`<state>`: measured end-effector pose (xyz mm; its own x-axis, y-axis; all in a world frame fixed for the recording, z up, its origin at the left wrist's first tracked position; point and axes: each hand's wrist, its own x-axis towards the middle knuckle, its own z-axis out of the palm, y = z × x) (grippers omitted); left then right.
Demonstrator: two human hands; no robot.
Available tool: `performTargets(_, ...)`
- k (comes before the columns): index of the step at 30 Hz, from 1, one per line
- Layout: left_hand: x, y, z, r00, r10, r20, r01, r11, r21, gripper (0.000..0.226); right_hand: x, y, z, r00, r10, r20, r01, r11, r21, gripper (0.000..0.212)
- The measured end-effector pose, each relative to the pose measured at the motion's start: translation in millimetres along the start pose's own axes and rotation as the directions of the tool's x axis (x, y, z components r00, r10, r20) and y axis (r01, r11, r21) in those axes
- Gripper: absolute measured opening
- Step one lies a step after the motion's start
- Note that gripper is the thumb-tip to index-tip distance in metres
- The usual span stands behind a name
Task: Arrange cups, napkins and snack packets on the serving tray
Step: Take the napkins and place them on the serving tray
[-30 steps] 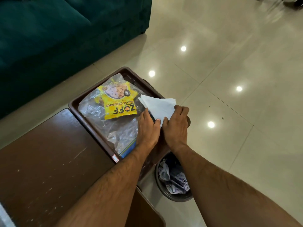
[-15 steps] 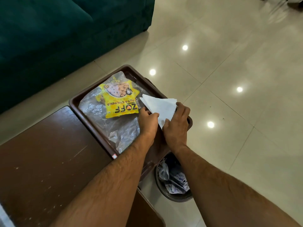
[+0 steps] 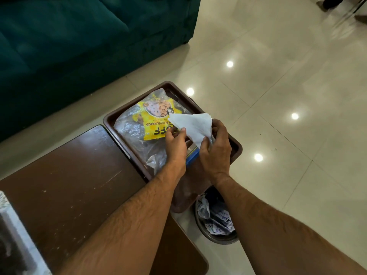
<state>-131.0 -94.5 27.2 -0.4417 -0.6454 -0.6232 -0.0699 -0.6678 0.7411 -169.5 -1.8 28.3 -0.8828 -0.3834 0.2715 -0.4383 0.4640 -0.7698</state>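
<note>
Glossy cream floor tiles (image 3: 278,86) surround the work area, with a dark green sofa (image 3: 79,36) at upper left. I observe a brown counter (image 3: 69,175) at lower left, scuffed on top. A brown serving tray (image 3: 236,147) sits at its far end, overhanging the edge toward the floor. On the tray lies a clear snack packet (image 3: 135,132) with a yellow label, printed side up and upside down to my view. I note my left hand (image 3: 175,143) closed on the near left edge of a white napkin (image 3: 192,124), thumb and fingers pinching it. My right hand (image 3: 215,149) grips the napkin's lower right corner, fingers curled around it. The napkin is held folded in a triangular shape above the tray, overlapping the packet's right side; whether it touches the packet I cannot tell. Below the tray's overhang stands a round waste bin (image 3: 216,221) on the floor, holding crumpled paper.
</note>
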Motion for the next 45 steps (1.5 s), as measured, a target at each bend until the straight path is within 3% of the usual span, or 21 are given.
performTargets(4,-7.9,22.6,-23.5,0.999,-0.031,0.012,0.033,0.991,-0.129,0.034,-12.0,-22.4,7.7,0.980,-0.184,0.075,0.190,0.978,-0.090,0.036)
performTargets(9,-19.7,38.3,-52.8,0.993,-0.115,-0.003,0.112,0.975,-0.193,0.056,-37.6,-50.7,18.8,0.946,-0.282,0.163,0.292,0.955,-0.042,0.035)
performTargets(13,-34.1,47.5,-76.4,0.973,-0.231,0.020,0.224,0.917,-0.330,0.067,-51.1,-74.1,28.8,0.947,-0.288,0.141,0.290,0.957,0.009,0.037)
performTargets(17,-44.6,60.0,-103.7,0.965,-0.262,-0.009,0.241,0.900,-0.364,0.073,-66.9,-97.4,38.2,0.947,-0.269,0.177,0.273,0.962,-0.002,0.041)
performTargets(21,-52.3,67.8,-123.7,0.969,-0.242,0.037,0.238,0.894,-0.379,0.061,-77.4,-110.1,42.7,0.944,-0.265,0.199,0.270,0.963,0.001,0.043)
performTargets(27,-64.8,77.8,-151.4,0.979,-0.203,0.024,0.194,0.884,-0.425,0.059,-94.5,-134.4,52.4,0.929,-0.292,0.229,0.312,0.948,-0.056,0.053)
performTargets(30,-68.1,80.0,-167.5,0.980,-0.198,-0.035,0.165,0.892,-0.422,0.047,-101.0,-149.7,59.8,0.927,-0.290,0.239,0.309,0.950,-0.046,0.054)
performTargets(36,-78.1,85.5,-212.1,0.976,-0.148,-0.158,0.082,0.927,-0.367,0.025,-122.6,-179.8,79.9,0.905,-0.337,0.260,0.348,0.937,0.004,0.022)
performTargets(40,-89.3,89.0,-250.8,0.966,-0.129,-0.223,0.039,0.929,-0.368,0.020,-144.2,-203.0,91.0,0.874,-0.388,0.294,0.400,0.916,0.022,0.030)
performTargets(45,-109.7,94.2,-303.2,0.957,-0.101,-0.271,-0.002,0.935,-0.355,0.030,-174.5,-238.2,103.0,0.854,-0.376,0.360,0.381,0.923,0.061,0.039)
